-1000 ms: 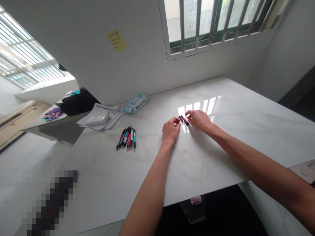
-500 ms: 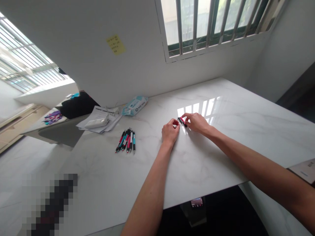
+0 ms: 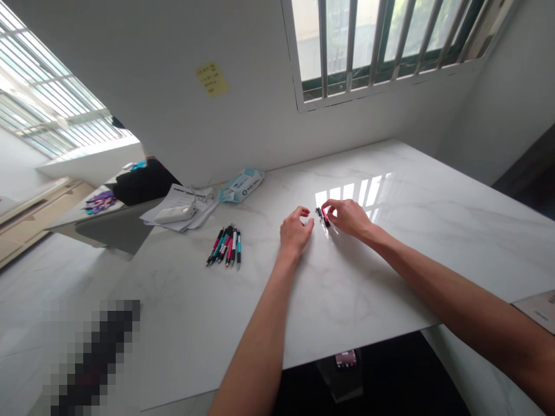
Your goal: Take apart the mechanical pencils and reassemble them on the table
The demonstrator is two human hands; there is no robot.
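Observation:
A red-and-black pen (image 3: 325,216) lies on the glossy white tabletop, and the fingertips of my right hand (image 3: 347,217) are closed on it from the right. Right alongside it is a darker pen (image 3: 319,212), black with a pale part. My left hand (image 3: 295,232) rests just left of these two, fingers curved and apart, with nothing in its grasp. Further left, a bunch of pens (image 3: 225,246) in red, teal, white and black lies loosely side by side.
Behind the bunch are papers (image 3: 187,223) with a white device (image 3: 176,214) on top, beside a blue-and-white wipes pack (image 3: 243,186). A box (image 3: 537,309) sits at the right edge. A phone (image 3: 346,359) shows below the table's front edge.
My left hand has drawn back slightly to the left, and its thumb and fingers have spread apart. My right hand stays at the red-and-black pen. The whole view has shifted slightly.

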